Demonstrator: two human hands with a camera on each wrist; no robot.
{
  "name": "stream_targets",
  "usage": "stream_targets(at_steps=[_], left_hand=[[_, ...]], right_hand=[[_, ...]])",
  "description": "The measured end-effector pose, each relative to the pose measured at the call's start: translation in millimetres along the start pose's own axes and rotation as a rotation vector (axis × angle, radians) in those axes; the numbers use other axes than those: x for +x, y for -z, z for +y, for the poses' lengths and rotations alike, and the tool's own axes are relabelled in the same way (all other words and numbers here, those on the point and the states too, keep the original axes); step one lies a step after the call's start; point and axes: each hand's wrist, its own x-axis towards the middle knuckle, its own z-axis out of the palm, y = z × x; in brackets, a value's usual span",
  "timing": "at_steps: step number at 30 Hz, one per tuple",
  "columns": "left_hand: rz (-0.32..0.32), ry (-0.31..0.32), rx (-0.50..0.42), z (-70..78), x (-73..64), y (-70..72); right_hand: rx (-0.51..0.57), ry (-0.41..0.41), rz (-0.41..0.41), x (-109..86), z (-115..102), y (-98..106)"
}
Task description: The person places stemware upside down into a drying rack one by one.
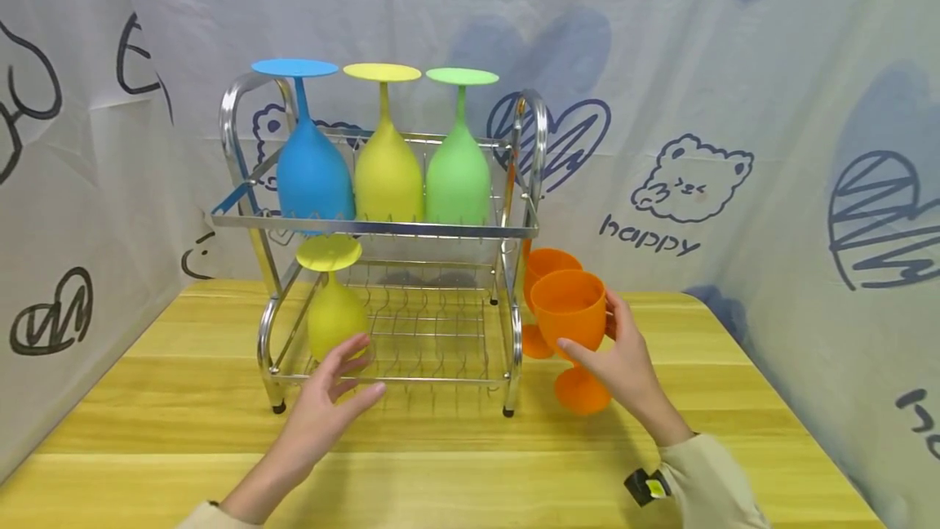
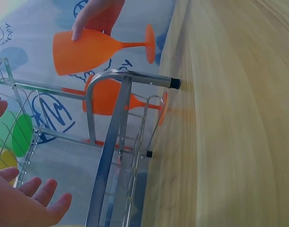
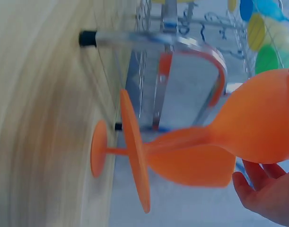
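Note:
An upright orange goblet (image 1: 571,313) is in my right hand (image 1: 624,362), whose thumb and fingers grip its bowl. In the left wrist view this goblet's foot hangs off the table. A second orange goblet (image 1: 543,264) stands upright behind it, beside the rack (image 1: 411,228). My left hand (image 1: 323,411), fingers spread and bent a little, holds nothing; its fingertips overlap an upside-down yellow goblet (image 1: 334,313) on the rack's lower shelf in the head view. Along the upper shelf, blue (image 1: 312,170), yellow (image 1: 387,174) and green goblets (image 1: 458,174) stand upside down.
The two-tier metal rack stands on a wooden table (image 1: 455,472), its lower tier a wire grid (image 1: 429,325) to the right of the yellow goblet. A drawn-on pale curtain (image 1: 683,64) encloses the back and sides. A black strap (image 1: 646,486) shows beside my right sleeve.

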Motion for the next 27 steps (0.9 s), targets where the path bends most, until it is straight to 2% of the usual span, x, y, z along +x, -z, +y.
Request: stream_targets(at_steps=[4,8,16,20,24,27], left_hand=[[-0.017,-0.003,-0.021,2.8,3.6,-7.8],[-0.033,-0.025,-0.04,3.2,6.7,-14.4],[-0.108,0.03,-0.068,6.1,10.6,-22.2],[-0.156,0.05,-0.067,6.9,13.3,-24.4],[-0.2,0.043,-0.067,8.2,16.1,-28.2],[-0.227,0.031,-0.052,10.1,18.1,-32.4]], right_hand=[[-0.026,0.043,-0.053,-8.5,-7.8,-10.5],[-0.056,0.122,-0.1,-13.0,-14.1,-19.4],[-0.142,0.328,-0.189,-15.4,-25.7,-33.9],[-0.23,0.405,-0.236,-16.6,-31.6,-42.0],[-0.331,0.5,-0.268,-18.1,-36.6,-49.8],[-0.396,0.54,-0.289,-19.3,-39.9,-55.3]])
